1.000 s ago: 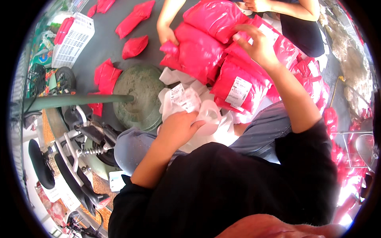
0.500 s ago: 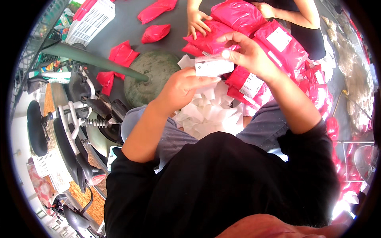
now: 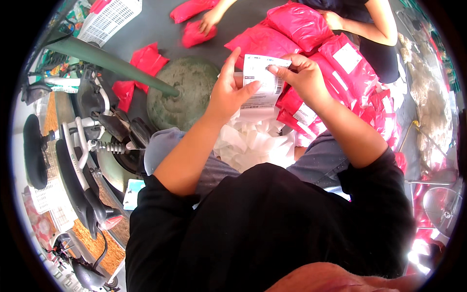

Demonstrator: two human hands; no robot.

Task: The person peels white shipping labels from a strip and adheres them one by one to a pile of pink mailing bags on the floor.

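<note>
A white printed shipping label [image 3: 262,82] is held up in front of me, with a strip of white paper hanging below it. My right hand [image 3: 306,80] pinches its upper right corner between thumb and fingers. From the other side, my left hand [image 3: 228,95] grips the label's left edge, thumb across its front and index finger pointing up. Beneath, a heap of crumpled white paper [image 3: 258,143] lies between my knees. Just beyond my hands are stacked red plastic mailing bags [image 3: 299,24], several with white labels on them.
Across from me, a co-worker's hand [image 3: 210,22] rests on a small red bag [image 3: 194,35]. A green pole rises from a round base [image 3: 182,109] at left. Further left stand a white basket [image 3: 109,22] and a scooter [image 3: 78,165]. A wire rack [image 3: 438,194] is at right.
The label has been raised and now faces me more fully, my right hand pinching its corner. The co-worker's hand has moved left from the stack onto a small red bag.
</note>
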